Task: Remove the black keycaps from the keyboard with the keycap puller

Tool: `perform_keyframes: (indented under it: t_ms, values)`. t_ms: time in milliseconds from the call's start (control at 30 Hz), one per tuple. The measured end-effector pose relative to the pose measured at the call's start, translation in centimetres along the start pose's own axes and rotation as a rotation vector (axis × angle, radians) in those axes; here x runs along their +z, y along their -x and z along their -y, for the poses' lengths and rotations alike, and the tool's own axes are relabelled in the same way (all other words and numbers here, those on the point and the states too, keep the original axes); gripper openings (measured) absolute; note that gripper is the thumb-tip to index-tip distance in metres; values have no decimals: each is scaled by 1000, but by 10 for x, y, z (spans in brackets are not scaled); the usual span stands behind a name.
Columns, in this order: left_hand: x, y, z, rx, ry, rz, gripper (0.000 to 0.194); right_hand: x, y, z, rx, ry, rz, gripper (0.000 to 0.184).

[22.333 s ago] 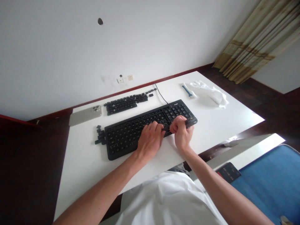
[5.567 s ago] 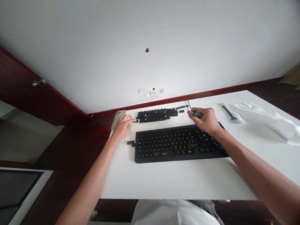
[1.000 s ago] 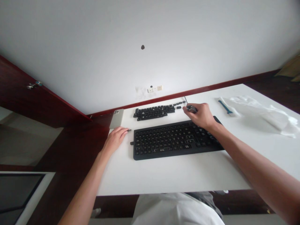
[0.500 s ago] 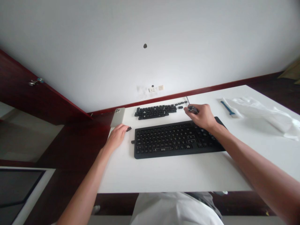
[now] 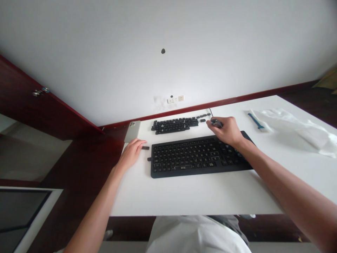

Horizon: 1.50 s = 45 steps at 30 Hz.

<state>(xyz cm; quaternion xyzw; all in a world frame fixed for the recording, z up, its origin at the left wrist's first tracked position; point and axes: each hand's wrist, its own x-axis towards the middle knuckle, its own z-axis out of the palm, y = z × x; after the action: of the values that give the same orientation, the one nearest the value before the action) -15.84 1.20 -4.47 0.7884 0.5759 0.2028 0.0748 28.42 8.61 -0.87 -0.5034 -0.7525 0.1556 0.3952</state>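
My left hand (image 5: 133, 150) rests at the table's left side with its fingers stretched out. Just beside the fingertips a small dark, flat keycap-like piece (image 5: 145, 148) lies on the white surface, partly next to the thumb side. My right hand (image 5: 226, 130) is closed around a dark grey tool with a rounded end (image 5: 216, 123); its kind is mostly hidden by the fingers. This hand is over the far right part of the black keyboard (image 5: 184, 154), covering some of its keys. Behind the keyboard, many loose black keycaps (image 5: 172, 125) lie grouped in rows.
A pale phone (image 5: 132, 130) lies at the table's left edge. To the right are a blue-handled brush (image 5: 256, 121) and a crumpled clear plastic bag (image 5: 297, 126). The white table (image 5: 195, 196) stands against a wall with sockets (image 5: 176, 99). A dark red door (image 5: 39, 98) is at left.
The small dark piece was tilted in my left fingertips and now lies flat beside them, the fingers straightened. My right hand has stayed in place.
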Motion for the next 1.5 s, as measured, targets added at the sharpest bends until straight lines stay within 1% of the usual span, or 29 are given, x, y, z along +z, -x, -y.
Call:
perform_keyframes:
  t_ms: [133,233,333,400,600,700,800,900,1133,1333,1500]
  values:
    - [-7,12,-8,11,-50,-41,32,1,0,-1,5,-1,-2,39]
    - [-9,20,-12,23,-121,-25,35,2,0,-1,5,-1,5,39]
    - [-6,22,-12,15,-158,3,34,2,1,-1,-4,1,9,40]
    - [-4,20,-13,18,-157,3,31,2,1,-1,-9,4,6,40]
    - [-7,7,-11,12,-172,-76,25,1,0,-2,-11,15,-8,42]
    - [-6,-5,-3,49,-147,-32,27,1,0,-2,-14,13,1,41]
    - [-4,-17,8,68,-87,37,23,1,0,-2,-13,0,2,41]
    - [0,-24,13,70,-53,39,23,0,0,-1,-10,-10,-11,40]
    - [13,-21,11,113,-111,-59,32,-2,-1,2,-6,-15,-4,41]
    - [18,-22,16,49,-117,-72,28,0,-1,1,-9,-7,-2,39]
    - [21,-21,18,51,-75,-99,27,2,0,-2,-9,3,-10,37]
